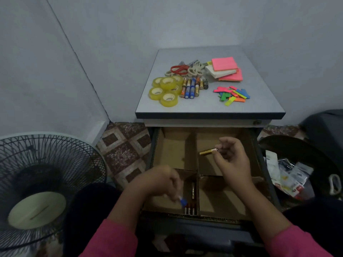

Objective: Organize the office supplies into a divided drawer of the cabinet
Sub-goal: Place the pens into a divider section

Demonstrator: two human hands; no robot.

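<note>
The open drawer [259, 154] has cardboard dividers that split it into compartments. My left hand [161, 180] holds a blue battery [183, 201] low in the near-left compartment, beside several batteries [189, 210] lying there. My right hand [232, 156] pinches a gold battery [207, 151] above the far-right compartment. On the cabinet top [194, 108] lie tape rolls [166, 89], more batteries [193, 87], scissors [185, 68], sticky-note pads [225, 69] and coloured paper flags [232, 94].
A floor fan [44, 182] stands at the left. A dark bin [297, 169] with paper scraps sits to the right of the drawer. Walls close in behind and to the left of the cabinet.
</note>
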